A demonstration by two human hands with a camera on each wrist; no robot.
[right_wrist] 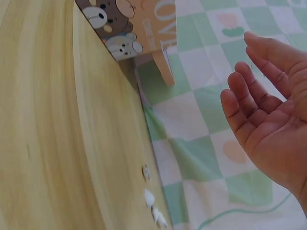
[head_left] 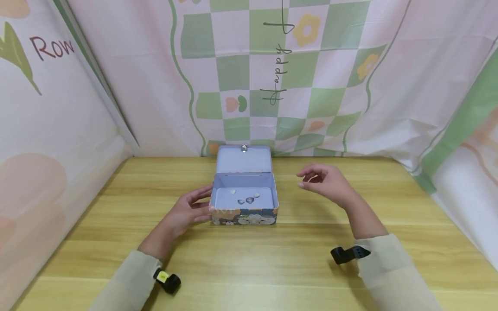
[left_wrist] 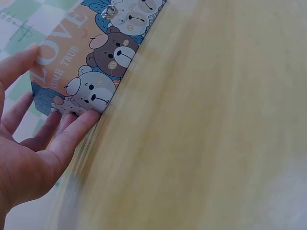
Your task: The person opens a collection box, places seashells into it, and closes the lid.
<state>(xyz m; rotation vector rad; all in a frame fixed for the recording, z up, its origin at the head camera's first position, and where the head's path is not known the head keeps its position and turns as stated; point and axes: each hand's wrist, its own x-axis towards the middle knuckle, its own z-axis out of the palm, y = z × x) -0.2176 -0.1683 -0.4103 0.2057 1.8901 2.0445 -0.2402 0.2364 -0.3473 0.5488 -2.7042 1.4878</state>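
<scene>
An open tin box [head_left: 244, 218] with cartoon bears and the word LOVE on its outside stands on the table, its lid [head_left: 243, 160] tipped back. On the pale blue inside floor lie several small shells or stones, among them a dark one [head_left: 250, 200] and a white one [head_left: 233, 191]. My left hand [head_left: 186, 211] rests its fingertips against the box's left side and front left corner, the fingers spread and fairly straight. To the right of the box my right hand [head_left: 328, 183] hovers over the table with loosely bent fingers and nothing in them.
In the right wrist view, small shells, including a white one [right_wrist: 149, 197], lie along the wooden table's [head_left: 249, 268] back edge; in the head view they are hidden. A checked cloth [head_left: 262, 73] hangs behind the box. More printed cloth [head_left: 43, 138] walls the left side.
</scene>
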